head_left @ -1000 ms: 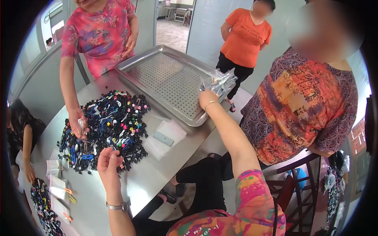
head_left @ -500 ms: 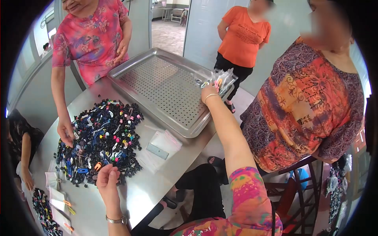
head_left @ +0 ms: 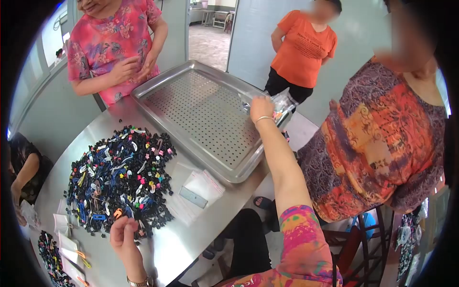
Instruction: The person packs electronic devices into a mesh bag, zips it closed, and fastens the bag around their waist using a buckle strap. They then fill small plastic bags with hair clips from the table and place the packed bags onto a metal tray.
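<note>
My right hand point(head_left: 261, 108) reaches out over the far right corner of a perforated steel tray point(head_left: 201, 107) and grips a bunch of clear plastic bags point(head_left: 283, 102) with small coloured pieces inside. My left hand point(head_left: 123, 234), a watch on its wrist, hovers at the near edge of a big pile of small dark and coloured clips point(head_left: 119, 174). Its fingers are pinched together, and I cannot make out anything between them.
Small clear bags point(head_left: 197, 190) lie on the steel table point(head_left: 167, 244) between pile and tray. A second clip pile point(head_left: 50, 253) and more bags point(head_left: 64, 234) sit at the lower left. A person in pink point(head_left: 112, 45) stands across, a person in a patterned top point(head_left: 377, 143) close on the right.
The person in pink has pulled a hand off the pile and now holds both hands at chest height. My left hand has drawn back toward me. My right hand has kept the bags by the tray's corner.
</note>
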The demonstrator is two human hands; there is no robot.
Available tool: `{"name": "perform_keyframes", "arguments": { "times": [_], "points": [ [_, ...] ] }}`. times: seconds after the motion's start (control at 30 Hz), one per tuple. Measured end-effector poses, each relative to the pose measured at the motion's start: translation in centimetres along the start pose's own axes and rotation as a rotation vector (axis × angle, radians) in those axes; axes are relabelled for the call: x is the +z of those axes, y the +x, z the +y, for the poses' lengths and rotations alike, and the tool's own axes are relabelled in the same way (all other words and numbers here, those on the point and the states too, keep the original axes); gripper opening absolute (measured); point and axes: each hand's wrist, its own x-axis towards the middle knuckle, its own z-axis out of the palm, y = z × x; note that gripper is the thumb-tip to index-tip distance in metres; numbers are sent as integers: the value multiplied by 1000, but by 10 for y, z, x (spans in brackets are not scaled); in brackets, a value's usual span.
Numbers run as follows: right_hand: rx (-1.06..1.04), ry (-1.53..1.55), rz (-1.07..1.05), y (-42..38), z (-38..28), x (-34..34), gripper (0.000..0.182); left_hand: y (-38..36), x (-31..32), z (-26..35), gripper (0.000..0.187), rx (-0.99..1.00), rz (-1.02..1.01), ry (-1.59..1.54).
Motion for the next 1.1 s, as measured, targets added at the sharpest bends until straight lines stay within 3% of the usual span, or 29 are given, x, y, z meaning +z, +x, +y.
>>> {"name": "perform_keyframes", "arguments": {
  "times": [0.03,0.17,0.23,0.27,0.37,0.6,0.73,0.8,0.83,0.93,0.97,1.03,1.1],
  "points": [
    [-17,-74,91,6,2,0,16,1,-2,1,17,5,10,-1],
    [19,-151,74,50,22,14,16,3,-7,1,17,-16,77,3],
    [17,-308,-151,60,29,12,13,4,-12,-3,15,-2,36,-22],
    [9,-315,-162,59,31,12,13,4,-10,-3,15,-11,47,-58],
    [-14,-281,11,60,39,4,11,6,-10,-6,15,-24,52,-73],
    [388,-9,13,53,75,-5,19,7,-14,-18,16,-44,34,-65],
    [422,28,26,40,83,-5,19,5,-11,-15,16,-63,21,-52],
    [320,-62,441,32,77,-1,18,5,-9,-11,16,-66,18,-62],
    [324,-60,439,30,70,-10,18,4,-8,-10,16,-73,8,-72],
    [-72,-31,125,31,46,-35,25,3,-8,-11,16,-61,9,-66],
    [-69,-29,125,36,41,-30,25,3,-8,-11,17,-56,2,-80],
    [-415,-344,-70,43,27,-27,24,3,-7,-11,17,-47,-1,-72],
    [-365,-329,-111,51,20,-24,20,3,-8,-12,16,-43,-2,-62]
  ]
}}
